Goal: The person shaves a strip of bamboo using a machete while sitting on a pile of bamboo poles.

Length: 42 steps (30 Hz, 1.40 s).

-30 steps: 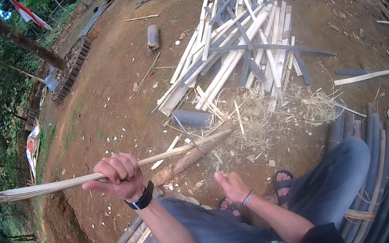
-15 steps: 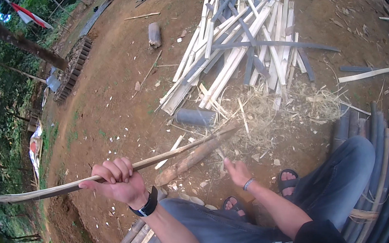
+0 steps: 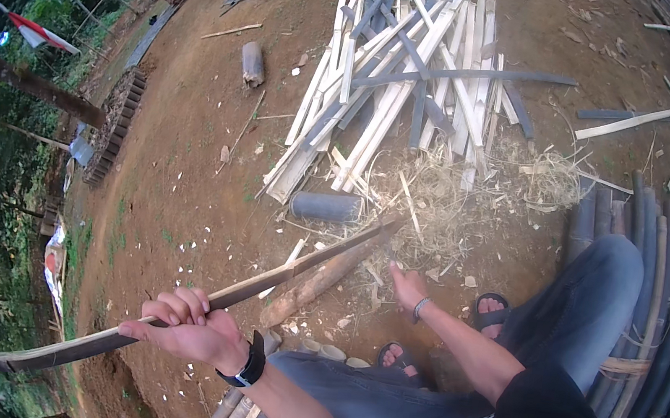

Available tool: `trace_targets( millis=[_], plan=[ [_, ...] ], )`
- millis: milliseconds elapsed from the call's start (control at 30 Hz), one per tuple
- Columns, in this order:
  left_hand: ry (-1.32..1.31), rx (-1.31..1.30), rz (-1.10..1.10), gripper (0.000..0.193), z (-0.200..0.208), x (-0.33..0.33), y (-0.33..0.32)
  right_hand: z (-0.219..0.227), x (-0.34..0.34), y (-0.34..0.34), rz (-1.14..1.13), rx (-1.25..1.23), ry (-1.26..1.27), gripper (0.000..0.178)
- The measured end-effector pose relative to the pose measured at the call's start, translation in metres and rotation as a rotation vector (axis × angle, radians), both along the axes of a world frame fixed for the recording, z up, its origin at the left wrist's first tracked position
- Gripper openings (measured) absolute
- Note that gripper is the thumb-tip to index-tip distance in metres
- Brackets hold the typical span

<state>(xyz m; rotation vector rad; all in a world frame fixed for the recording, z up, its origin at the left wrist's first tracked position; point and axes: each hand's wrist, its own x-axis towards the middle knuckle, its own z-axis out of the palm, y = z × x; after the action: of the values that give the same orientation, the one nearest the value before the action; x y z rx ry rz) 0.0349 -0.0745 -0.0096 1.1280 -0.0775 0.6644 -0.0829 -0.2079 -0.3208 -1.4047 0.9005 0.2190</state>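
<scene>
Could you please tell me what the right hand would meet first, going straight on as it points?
The right hand would probably meet the brown log, before the long bamboo strip, though depth is unclear.

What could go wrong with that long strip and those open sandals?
The left hand is bare around the long strip, so splinters might prick it. The right hand seems to hold a blurred tool; if it's sharp, it could slip and cut. The sandals are open at the front, so nearby wood chips might poke a toe.
</scene>
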Motion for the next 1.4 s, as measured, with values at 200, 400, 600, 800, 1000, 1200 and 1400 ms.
trace_targets(
  millis=[200, 400, 600, 800, 1000, 1200, 1400],
  plan=[
    [0.014, 0.016, 0.054, 0.058, 0.003, -0.002, 0.001, 0.052, -0.011, 0.038, 0.243, -0.146, -0.356, 0.076],
    [0.029, 0.001, 0.091, 0.058, 0.002, -0.001, 0.0, -0.017, 0.012, -0.02, -0.007, 0.127, 0.188, 0.07],
    [0.03, 0.07, 0.141, 0.057, -0.001, 0.002, 0.0, 0.023, 0.0, 0.022, 0.221, -0.078, -0.346, 0.075],
    [0.036, 0.053, 0.143, 0.057, 0.0, 0.0, -0.001, -0.021, 0.013, -0.025, 0.021, 0.166, 0.104, 0.072],
    [0.023, 0.072, 0.128, 0.057, 0.0, 0.004, -0.002, 0.003, 0.003, 0.003, 0.144, 0.0, -0.148, 0.079],
    [0.016, 0.083, 0.154, 0.057, 0.002, 0.003, -0.009, -0.055, 0.01, -0.029, -0.077, 0.201, 0.118, 0.075],
    [-0.008, 0.055, 0.116, 0.055, 0.003, 0.007, -0.008, -0.064, -0.01, -0.002, 0.032, -0.024, -0.073, 0.071]
  ],
)
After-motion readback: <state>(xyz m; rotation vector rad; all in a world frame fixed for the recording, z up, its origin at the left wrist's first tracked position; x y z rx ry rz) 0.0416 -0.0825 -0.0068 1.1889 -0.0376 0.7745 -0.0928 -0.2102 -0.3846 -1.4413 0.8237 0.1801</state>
